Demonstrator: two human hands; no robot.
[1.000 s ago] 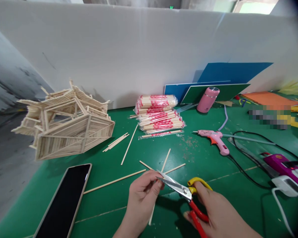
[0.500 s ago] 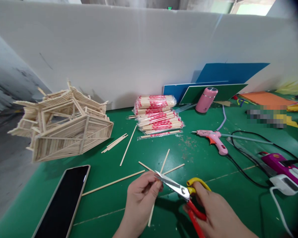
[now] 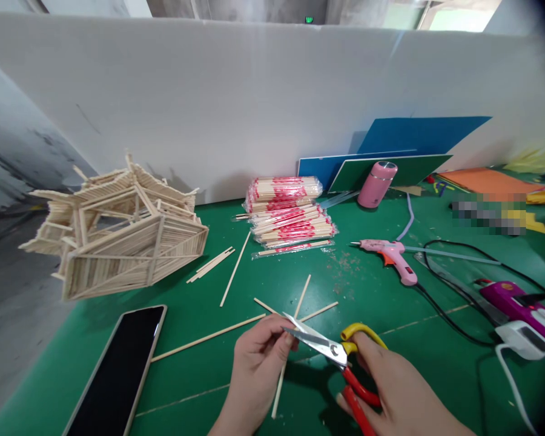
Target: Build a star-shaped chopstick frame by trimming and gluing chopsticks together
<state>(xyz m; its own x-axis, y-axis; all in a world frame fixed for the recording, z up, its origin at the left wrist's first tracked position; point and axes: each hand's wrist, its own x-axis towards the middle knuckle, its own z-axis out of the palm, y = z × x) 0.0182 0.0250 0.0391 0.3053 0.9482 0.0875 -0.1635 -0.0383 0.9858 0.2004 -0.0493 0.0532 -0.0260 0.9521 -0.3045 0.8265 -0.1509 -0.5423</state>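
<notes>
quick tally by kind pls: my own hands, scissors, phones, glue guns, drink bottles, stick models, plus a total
Your left hand and right hand: 2
Scissors: 1 pair
Phone: 1
Glue gun: 1
Drink bottle: 1
Stick model: 1
Total: 7

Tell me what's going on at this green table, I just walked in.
A person's right hand holds scissors with the blades parted, their tips close to the left hand. The left fingers are pinched together; what they hold is hard to see. Loose sticks lie around the hands, with a stick-built model to the left and a pink glue gun to the right.
</notes>
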